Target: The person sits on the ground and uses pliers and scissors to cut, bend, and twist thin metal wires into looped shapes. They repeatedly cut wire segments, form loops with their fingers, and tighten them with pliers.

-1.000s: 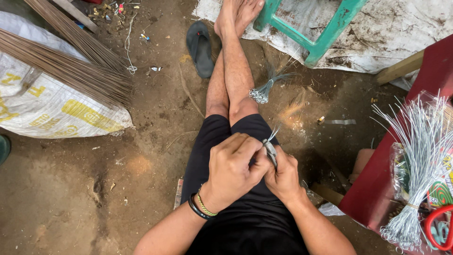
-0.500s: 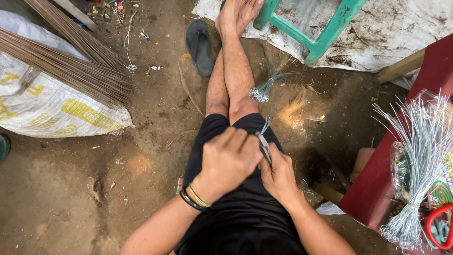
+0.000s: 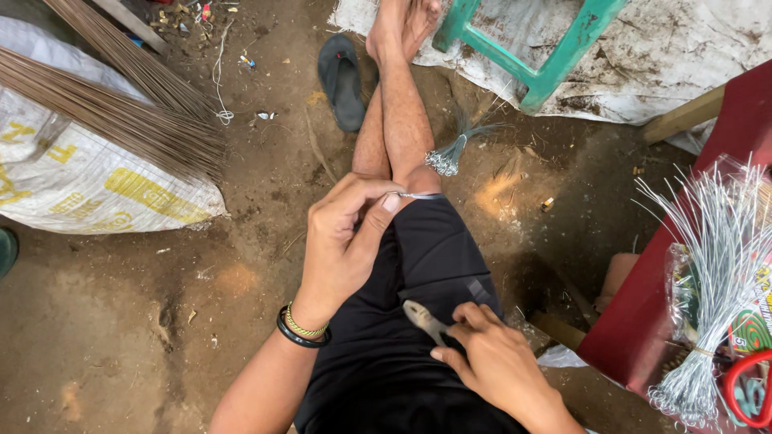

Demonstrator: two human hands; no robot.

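My left hand (image 3: 346, 241), with bangles at the wrist, pinches a short piece of thin silver wire (image 3: 420, 195) between thumb and forefinger above my knee. My right hand (image 3: 490, 362) rests low on my black shorts (image 3: 418, 321) and holds small pliers (image 3: 425, 320), jaws pointing up and left. The two hands are apart. A bundle of looped wires (image 3: 447, 157) lies on the dirt beside my leg.
A white sack (image 3: 88, 189) with brown broom sticks (image 3: 112, 104) lies at the left. A dark sandal (image 3: 341, 80), a green stool frame (image 3: 555, 68) and a white tarp lie ahead. At the right, a red surface (image 3: 748, 104) carries a sheaf of silver wires (image 3: 716, 265) and red scissors (image 3: 752, 390).
The hands, together on the lap before, have separated: the left went up toward the knee with the wire, the right dropped back with the pliers.
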